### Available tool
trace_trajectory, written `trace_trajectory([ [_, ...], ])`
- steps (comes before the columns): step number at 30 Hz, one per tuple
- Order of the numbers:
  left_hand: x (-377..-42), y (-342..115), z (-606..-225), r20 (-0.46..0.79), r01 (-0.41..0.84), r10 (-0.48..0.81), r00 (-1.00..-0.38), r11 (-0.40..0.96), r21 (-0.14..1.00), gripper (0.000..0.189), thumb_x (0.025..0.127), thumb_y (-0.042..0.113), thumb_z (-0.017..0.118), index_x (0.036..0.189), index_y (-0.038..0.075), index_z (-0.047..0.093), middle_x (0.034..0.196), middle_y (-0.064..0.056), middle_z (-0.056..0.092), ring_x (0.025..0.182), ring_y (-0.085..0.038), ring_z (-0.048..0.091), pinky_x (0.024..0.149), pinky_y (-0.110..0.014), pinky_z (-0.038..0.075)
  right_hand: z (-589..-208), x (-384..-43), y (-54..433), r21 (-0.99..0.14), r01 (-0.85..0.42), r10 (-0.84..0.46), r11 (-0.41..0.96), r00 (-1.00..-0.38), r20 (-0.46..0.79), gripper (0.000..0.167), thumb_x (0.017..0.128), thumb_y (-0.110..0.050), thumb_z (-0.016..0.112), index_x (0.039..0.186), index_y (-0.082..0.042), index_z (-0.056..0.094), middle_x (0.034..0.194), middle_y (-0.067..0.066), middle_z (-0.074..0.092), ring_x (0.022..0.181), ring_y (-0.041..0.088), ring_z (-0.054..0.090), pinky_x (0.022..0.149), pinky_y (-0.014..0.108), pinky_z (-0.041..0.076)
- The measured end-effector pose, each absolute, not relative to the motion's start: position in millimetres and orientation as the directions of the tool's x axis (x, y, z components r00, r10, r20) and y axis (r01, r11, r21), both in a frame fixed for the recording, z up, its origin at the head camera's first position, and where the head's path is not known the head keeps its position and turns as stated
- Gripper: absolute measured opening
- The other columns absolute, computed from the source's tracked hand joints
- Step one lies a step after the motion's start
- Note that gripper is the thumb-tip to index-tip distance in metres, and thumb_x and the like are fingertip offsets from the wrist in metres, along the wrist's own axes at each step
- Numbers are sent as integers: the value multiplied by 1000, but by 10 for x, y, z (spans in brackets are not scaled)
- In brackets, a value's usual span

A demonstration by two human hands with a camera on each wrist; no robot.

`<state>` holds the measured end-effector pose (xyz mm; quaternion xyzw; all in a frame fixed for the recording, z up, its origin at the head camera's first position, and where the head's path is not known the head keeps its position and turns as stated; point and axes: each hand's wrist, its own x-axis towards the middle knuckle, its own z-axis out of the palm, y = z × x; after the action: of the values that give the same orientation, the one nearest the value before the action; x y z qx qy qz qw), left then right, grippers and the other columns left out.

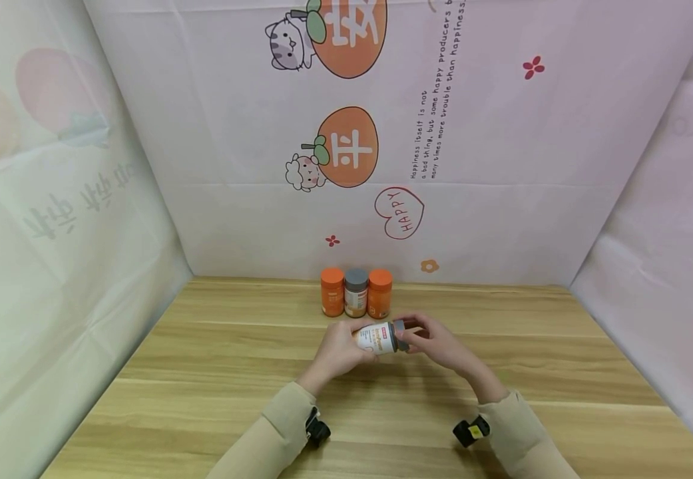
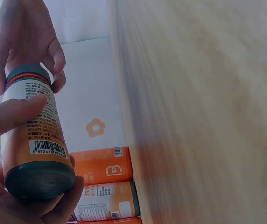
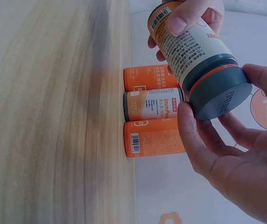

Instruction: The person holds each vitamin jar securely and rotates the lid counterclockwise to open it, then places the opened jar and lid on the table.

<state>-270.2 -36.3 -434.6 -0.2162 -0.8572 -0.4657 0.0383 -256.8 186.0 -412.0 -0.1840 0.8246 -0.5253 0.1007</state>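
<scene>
Three upright jars bar the way beyond the bottle, with passage either side.

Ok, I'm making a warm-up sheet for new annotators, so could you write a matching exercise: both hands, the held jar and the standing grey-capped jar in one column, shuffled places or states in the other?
Column one
1. Left hand
2. Right hand
3. Held jar
4. Standing grey-capped jar

Column two
A. Tilted, in both hands
B. Between two orange jars
C. Fingers at a grey cap
D. Gripping a jar's body

Pairs: 1-D, 2-C, 3-A, 4-B
</scene>
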Motion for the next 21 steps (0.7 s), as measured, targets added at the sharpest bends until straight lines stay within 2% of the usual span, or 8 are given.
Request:
trace_trajectory([
  [9, -2708, -367, -4352, 268, 408, 341, -901, 457, 791, 53, 58, 12, 86, 108, 18, 70, 94, -1, 69, 75, -12, 56, 63, -26, 46, -4139, -2571, 1893, -908, -217, -422, 357, -905, 50, 54, 92, -31, 61, 136, -4, 43, 134, 20, 47, 118, 38, 50, 89, 46, 50],
  [15, -2708, -369, -4352, 270, 408, 342, -900, 443, 798, 53, 58, 11, 86, 109, 17, 70, 95, -2, 69, 76, -13, 56, 64, -27, 47, -4137, -2560, 1902, -911, -235, -423, 339, -903, 76, 53, 90, -26, 65, 134, -6, 46, 133, 18, 48, 121, 40, 47, 89, 41, 50],
  [21, -2704, -369, -4351, 267, 408, 345, -900, 449, 795, 53, 59, 13, 87, 110, 18, 70, 96, -1, 69, 76, -12, 56, 65, -27, 47, -4129, -2555, 1908, -902, -281, -428, 327, -895, 124, 52, 87, -21, 69, 132, -5, 48, 131, 17, 50, 122, 42, 46, 90, 41, 49],
])
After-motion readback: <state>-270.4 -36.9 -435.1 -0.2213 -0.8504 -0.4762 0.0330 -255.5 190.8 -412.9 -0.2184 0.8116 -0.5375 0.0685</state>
